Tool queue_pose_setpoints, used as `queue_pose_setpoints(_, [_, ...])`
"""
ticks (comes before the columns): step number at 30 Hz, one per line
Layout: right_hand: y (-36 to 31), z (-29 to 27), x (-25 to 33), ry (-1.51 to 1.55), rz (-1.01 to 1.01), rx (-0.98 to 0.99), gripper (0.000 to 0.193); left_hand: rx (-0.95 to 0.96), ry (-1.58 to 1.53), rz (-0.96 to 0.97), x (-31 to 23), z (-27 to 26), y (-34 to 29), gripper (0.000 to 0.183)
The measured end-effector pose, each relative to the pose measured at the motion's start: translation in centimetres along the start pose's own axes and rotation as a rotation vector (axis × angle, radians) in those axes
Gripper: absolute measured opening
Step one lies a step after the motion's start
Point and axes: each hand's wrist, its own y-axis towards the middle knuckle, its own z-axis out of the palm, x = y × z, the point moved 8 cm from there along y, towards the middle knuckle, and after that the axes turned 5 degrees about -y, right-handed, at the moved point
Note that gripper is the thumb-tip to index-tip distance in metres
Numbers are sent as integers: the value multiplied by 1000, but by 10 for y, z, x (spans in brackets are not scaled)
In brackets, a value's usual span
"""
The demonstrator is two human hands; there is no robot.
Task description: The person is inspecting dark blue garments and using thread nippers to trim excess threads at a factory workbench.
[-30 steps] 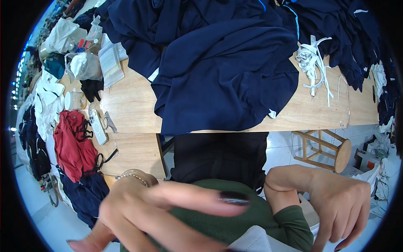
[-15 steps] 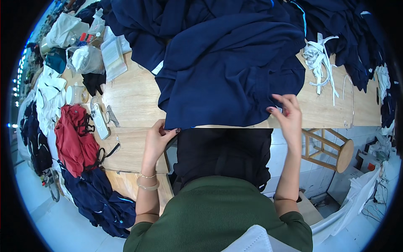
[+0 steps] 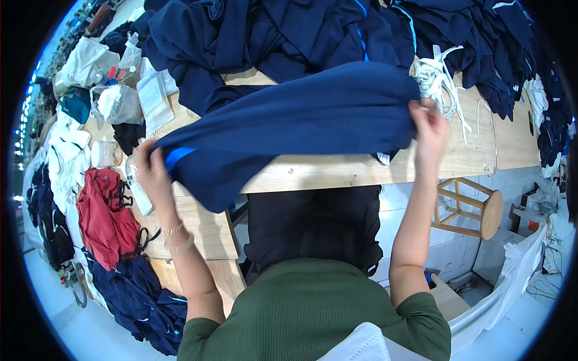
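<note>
A navy garment [image 3: 289, 123] with a bright blue strip is stretched sideways between my two hands, raised over the table's front part. My left hand [image 3: 153, 171] grips its left end beside the blue strip, fingers closed on the cloth. At the right end, my right hand [image 3: 428, 123] pinches the gathered edge. A small white tag shows under the garment near that hand. The cloth's lower left corner hangs down past the table edge. Which part of the garment is held cannot be made out.
Piled navy garments [image 3: 265, 36] cover the table's far side. White strips [image 3: 442, 78] lie at the right. Left are a red garment [image 3: 105, 219], a phone [image 3: 139, 195], a plastic jar [image 3: 105, 154] and bags [image 3: 117, 103]. A wooden stool [image 3: 490, 213] stands right, below the wooden table [image 3: 325, 174].
Both hands have lifted the garment off the tabletop. My left hand moved left and up, my right hand slightly up and right, spreading the cloth and exposing the blue strip.
</note>
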Motion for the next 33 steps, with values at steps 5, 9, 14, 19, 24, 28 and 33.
queue_pose_setpoints(5, [4,38,-74,30,322,268,11,166,74,-95,48,96,-7,15])
queue_pose_setpoints(9, [3,43,-65,75,349,269,13,126,76,-77,51,105,-3,16])
queue_pose_setpoints(14, [-3,43,-56,28,384,258,12,-36,69,125,-71,96,-14,22])
queue_pose_setpoints(19, [-1,52,-47,80,361,172,12,568,-575,189,-191,166,-63,28])
queue_pose_setpoints(24, [1,62,-35,104,407,179,15,609,-580,194,-215,213,-70,31])
queue_pose_setpoints(28, [1,62,-26,106,445,252,18,674,-652,109,-200,233,-71,24])
queue_pose_setpoints(33, [-15,52,-21,-77,483,407,20,660,-767,-38,-190,233,-66,16])
